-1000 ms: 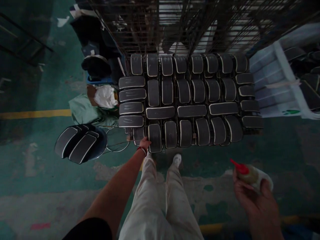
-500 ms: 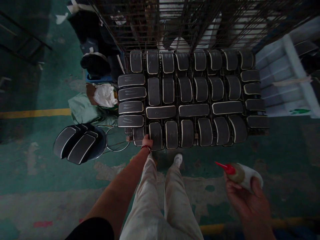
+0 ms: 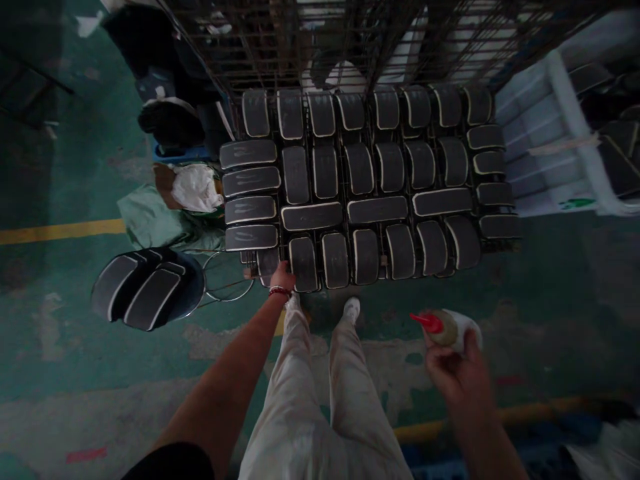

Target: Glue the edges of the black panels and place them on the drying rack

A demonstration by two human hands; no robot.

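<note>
My left hand point(image 3: 283, 275) is at the near left edge of a wire rack, its fingers closed on the side of a dark curved pad point(image 3: 267, 263). Just right of those fingers lies another dark pad point(image 3: 303, 265) with a pale border. The fingertips are partly hidden. Held in the air over the floor, right of my legs, my right hand point(image 3: 457, 367) grips a squeeze bottle point(image 3: 455, 329). The bottle has a pale body and a red nozzle pointing left. Rows of similar pale-edged pads cover the rack, and those at the left bear shiny streaks.
A round stool point(image 3: 193, 293) on the left carries several more pads. Behind it are a green cloth point(image 3: 147, 213) and a white bag point(image 3: 197, 187). A wire cage point(image 3: 280, 47) stands behind the rack, and a white crate point(image 3: 585, 133) is at the right.
The view has shifted, so the rack sits slightly further left and higher. My right hand with the bottle has moved left, toward my legs. My left hand stays by the same pad.
</note>
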